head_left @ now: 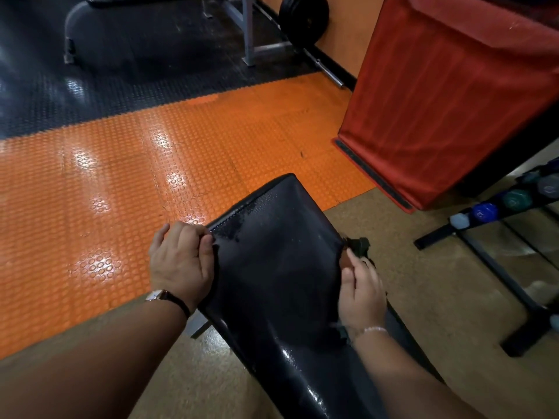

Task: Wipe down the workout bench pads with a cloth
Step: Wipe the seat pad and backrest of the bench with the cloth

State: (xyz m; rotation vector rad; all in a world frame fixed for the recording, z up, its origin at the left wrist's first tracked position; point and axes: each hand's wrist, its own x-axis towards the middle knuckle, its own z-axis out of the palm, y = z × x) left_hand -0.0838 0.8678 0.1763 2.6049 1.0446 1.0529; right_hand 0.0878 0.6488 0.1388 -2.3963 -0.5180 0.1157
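Observation:
A black, glossy bench pad [278,267] runs from the bottom of the view up to the centre, with wet patches near its far end. My left hand [181,261] grips the pad's left edge, fingers curled over it. At the pad's right edge my right hand [361,290] holds a dark green cloth [358,246] against the side; part of the cloth sticks out above the fingers and a scrap shows by the wrist.
Orange studded floor mat [151,164] lies left and beyond the bench, black mat farther back. A large red padded box [447,95] stands at the right. A dumbbell rack [499,225] sits close on the right. A barbell with plate [304,18] lies along the far wall.

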